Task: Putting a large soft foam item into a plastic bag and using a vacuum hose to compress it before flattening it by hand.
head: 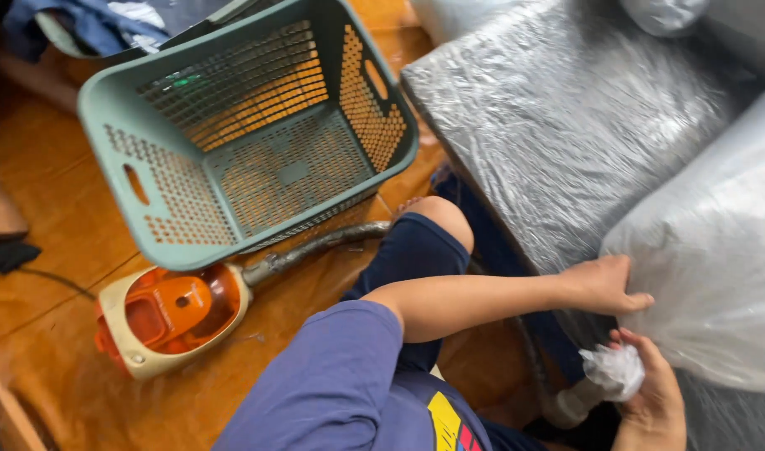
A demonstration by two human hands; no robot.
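My left hand [601, 284] reaches across my bent knee and grips the edge of a pale cushion wrapped in clear plastic [716, 250], thumb stretched along its lower side. My right hand [654, 401] is just below it, closed on a crumpled wad of clear plastic [616, 369]. The wad sits right at the grey end of a vacuum hose [570, 405]. A dark grey cushion, also in clear plastic [558, 108], lies beside the pale one.
An orange and cream vacuum cleaner [169, 316] sits on the wooden floor [57, 175], its grey hose [316, 246] running under a tilted teal laundry basket [240, 134]. Blue clothes [90, 25] lie at top left.
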